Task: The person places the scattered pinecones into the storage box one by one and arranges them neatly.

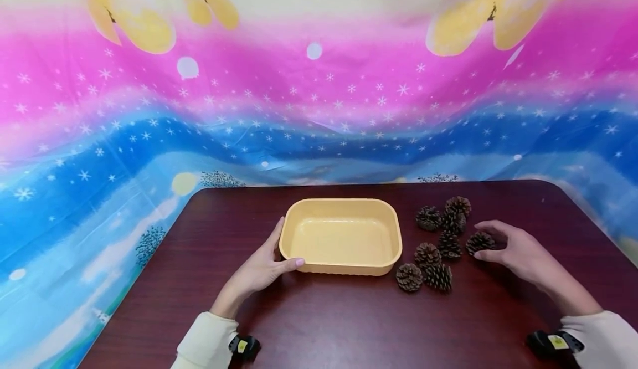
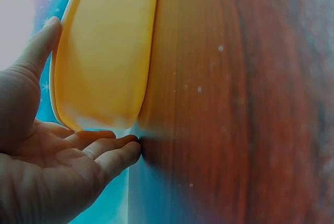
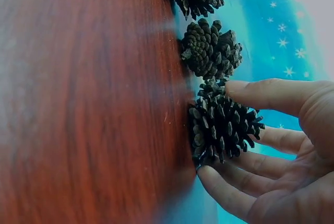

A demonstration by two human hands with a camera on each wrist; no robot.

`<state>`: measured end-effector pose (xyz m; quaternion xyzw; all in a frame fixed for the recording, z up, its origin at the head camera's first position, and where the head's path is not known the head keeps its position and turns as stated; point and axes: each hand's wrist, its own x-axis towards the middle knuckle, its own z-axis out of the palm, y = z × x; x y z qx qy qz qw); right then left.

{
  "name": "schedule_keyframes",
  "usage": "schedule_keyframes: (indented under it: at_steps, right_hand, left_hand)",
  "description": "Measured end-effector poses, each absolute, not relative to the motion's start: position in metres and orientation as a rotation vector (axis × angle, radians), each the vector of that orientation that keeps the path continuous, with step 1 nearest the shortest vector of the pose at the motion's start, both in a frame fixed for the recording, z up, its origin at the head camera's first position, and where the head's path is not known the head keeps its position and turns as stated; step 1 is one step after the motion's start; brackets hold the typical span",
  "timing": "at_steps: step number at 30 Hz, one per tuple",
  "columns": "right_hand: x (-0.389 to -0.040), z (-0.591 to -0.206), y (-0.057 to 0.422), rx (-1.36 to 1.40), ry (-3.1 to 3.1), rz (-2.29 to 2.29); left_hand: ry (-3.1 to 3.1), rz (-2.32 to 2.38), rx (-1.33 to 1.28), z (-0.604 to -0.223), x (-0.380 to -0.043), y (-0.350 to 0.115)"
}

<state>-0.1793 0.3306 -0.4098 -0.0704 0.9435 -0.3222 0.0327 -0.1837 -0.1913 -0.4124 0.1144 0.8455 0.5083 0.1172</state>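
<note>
A pale yellow plastic container (image 1: 344, 266) stands on the table with nothing inside it. My left hand (image 1: 261, 265) holds it by its near left corner, thumb against the front wall and fingers along the left end. Toward the right, my right hand (image 1: 520, 252) has its thumb and fingers around a brown pine cone (image 1: 480, 243), which sits at the table surface. The right wrist view shows this pine cone (image 3: 227, 127) between the thumb and the spread fingers. Several more pine cones (image 1: 449, 245) lie in a loose group between the container and my right hand.
The dark red wooden table (image 1: 349, 319) has rounded far corners. Behind it and along its left side hangs a pink and blue snowflake-printed cloth (image 1: 319, 108). Two pine cones at the group's near end, one of them a rounded pine cone (image 1: 409, 277), lie close to the container's right corner.
</note>
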Motion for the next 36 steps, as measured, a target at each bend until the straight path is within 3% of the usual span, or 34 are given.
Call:
schedule_keyframes:
  at_steps: [36]
  right_hand:
    - [-0.1798,-0.4055,0.3266,-0.149,2.923,-0.983]
  left_hand:
    - [2.449,1.506,0.334,-0.4141,-0.1844,-0.1919]
